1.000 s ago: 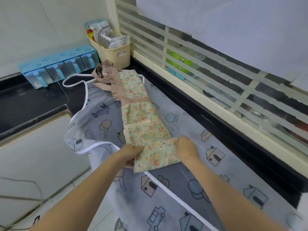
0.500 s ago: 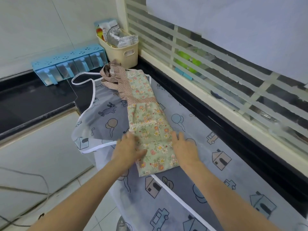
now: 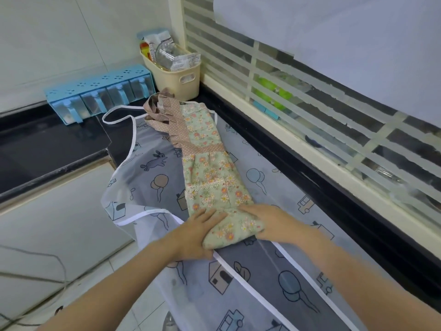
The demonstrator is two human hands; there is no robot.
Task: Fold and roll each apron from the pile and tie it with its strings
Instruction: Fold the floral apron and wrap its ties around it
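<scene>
Along the back of the black desk [image 3: 59,142] stood one blue spice rack [image 3: 100,96] with four clear compartments and, just beside it, one cream basket [image 3: 177,76] stuffed with packets and a glass jar. A slatted window [image 3: 310,108] ran down the right side. Nothing lay over the hands or the work.

Two aprons were in view. The grey printed apron [image 3: 148,177] was spread flat on the desk, its near edge hanging over the front. On top of it lay the floral apron [image 3: 210,168], folded into a long narrow strip, with its brown dotted ruffles and strings [image 3: 158,111] bunched at the far end.

Half a second before, the near end of the floral strip had lain flat under spread palms; now it was turned over into a first short roll. The left hand [image 3: 198,232] and the right hand [image 3: 267,220] each gripped one end of that roll, fingers curved over the cloth.
</scene>
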